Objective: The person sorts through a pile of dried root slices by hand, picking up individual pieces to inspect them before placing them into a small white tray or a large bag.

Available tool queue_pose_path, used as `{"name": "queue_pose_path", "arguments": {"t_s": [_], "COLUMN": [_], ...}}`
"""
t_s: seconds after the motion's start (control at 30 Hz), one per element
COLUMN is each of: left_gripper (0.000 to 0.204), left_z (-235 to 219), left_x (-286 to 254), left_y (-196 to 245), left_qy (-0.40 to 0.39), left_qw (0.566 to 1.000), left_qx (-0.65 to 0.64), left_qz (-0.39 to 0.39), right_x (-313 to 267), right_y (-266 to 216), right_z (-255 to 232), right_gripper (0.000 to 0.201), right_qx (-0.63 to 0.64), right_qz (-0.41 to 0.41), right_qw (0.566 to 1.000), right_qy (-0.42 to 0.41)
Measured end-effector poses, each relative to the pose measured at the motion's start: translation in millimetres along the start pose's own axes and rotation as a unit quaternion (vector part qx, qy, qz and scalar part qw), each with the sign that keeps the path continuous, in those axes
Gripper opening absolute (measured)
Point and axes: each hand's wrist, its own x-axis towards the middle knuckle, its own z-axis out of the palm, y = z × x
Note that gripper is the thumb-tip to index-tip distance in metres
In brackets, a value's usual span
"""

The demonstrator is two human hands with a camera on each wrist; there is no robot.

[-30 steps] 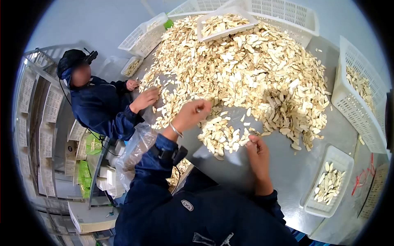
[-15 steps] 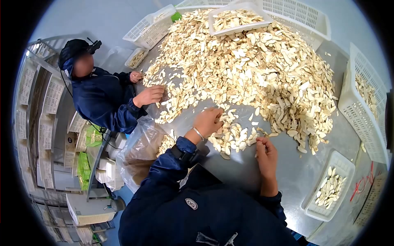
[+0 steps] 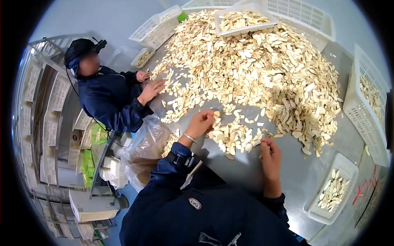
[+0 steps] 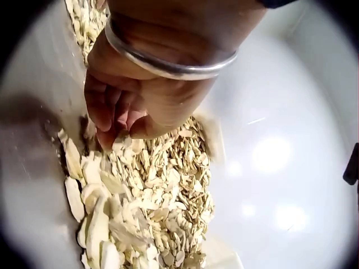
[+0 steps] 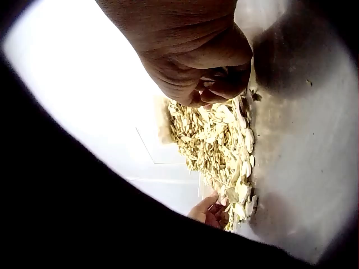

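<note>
A big heap of pale dried slices (image 3: 246, 69) covers the metal table (image 3: 242, 170), with a smaller pile (image 3: 232, 137) in front of it. My left hand (image 3: 200, 124), with a silver bangle at its wrist, pinches a yellowish slice (image 3: 217, 115) at the left edge of the small pile. In the left wrist view, its thumb and fingers meet low over the slices (image 4: 104, 185). My right hand (image 3: 271, 160) is curled at the small pile's right side. Pale bits show between its fingers in the right wrist view, mostly hidden by the hand.
A white tray of slices (image 3: 246, 29) rests on the heap. White perforated baskets (image 3: 361, 108) stand around the table. A shallow tray (image 3: 314, 207) with several slices lies at the right, near red string (image 3: 364, 190). Another person (image 3: 108, 96) works at the left, beside a clear plastic bag (image 3: 137, 149).
My left hand has lowered from above the table to the small pile's edge, and a slice now shows at its fingertips. My right hand stays beside the pile. The head view has shifted slightly.
</note>
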Motion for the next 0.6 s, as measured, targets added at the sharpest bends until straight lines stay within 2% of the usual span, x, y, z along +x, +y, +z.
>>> {"name": "queue_pose_path", "arguments": {"t_s": [0.07, 0.17, 0.2, 0.27, 0.3, 0.33, 0.37, 0.43, 0.53, 0.6], "left_gripper": [0.013, 0.011, 0.01, 0.012, 0.014, 0.02, 0.027, 0.035, 0.035, 0.034], "left_z": [-15.9, -32.2, -35.9, -39.9, -32.0, -11.4, -5.4, 7.8, 12.7, 12.2], "left_x": [-4.3, -16.4, -15.4, -14.3, -18.6, -28.7, -21.4, -18.7, -7.3, -8.0], "left_y": [-8.5, 0.8, -6.0, -20.4, -10.2, 19.4, 11.7, 21.0, 17.2, 16.4], "left_qy": [0.068, 0.141, 0.229, 0.189, 0.169, 0.095, 0.097, 0.061, 0.017, 0.016], "left_qw": [0.997, 0.964, 0.873, 0.874, 0.874, 0.869, 0.849, 0.841, 0.828, 0.831], "left_qx": [0.019, 0.222, 0.393, 0.396, 0.397, 0.418, 0.406, 0.419, 0.423, 0.462], "left_qz": [0.011, 0.025, 0.176, 0.209, 0.225, 0.246, 0.324, 0.336, 0.368, 0.31], "right_x": [-1.5, -2.6, -3.5, -4.0, -3.9, -4.6, -3.8, -1.4, -1.5, -1.2], "right_y": [-2.2, -9.5, -11.5, -11.6, -10.2, -8.3, -5.2, -0.3, -1.3, 0.0], "right_z": [0.9, 2.2, 2.9, 4.6, 4.2, 4.4, 3.5, 2.3, 0.6, 0.7], "right_gripper": [0.014, 0.014, 0.014, 0.015, 0.015, 0.015, 0.015, 0.016, 0.016, 0.016], "right_qx": [0.0, -0.011, -0.012, -0.011, -0.009, -0.009, -0.014, -0.025, -0.018, -0.016], "right_qz": [0.01, 0.015, 0.012, 0.011, 0.013, 0.017, 0.011, -0.001, 0.004, -0.003], "right_qw": [1.0, 1.0, 1.0, 1.0, 1.0, 1.0, 1.0, 1.0, 1.0, 1.0], "right_qy": [-0.002, -0.001, -0.003, -0.003, -0.002, -0.003, -0.003, -0.003, -0.01, -0.008]}}
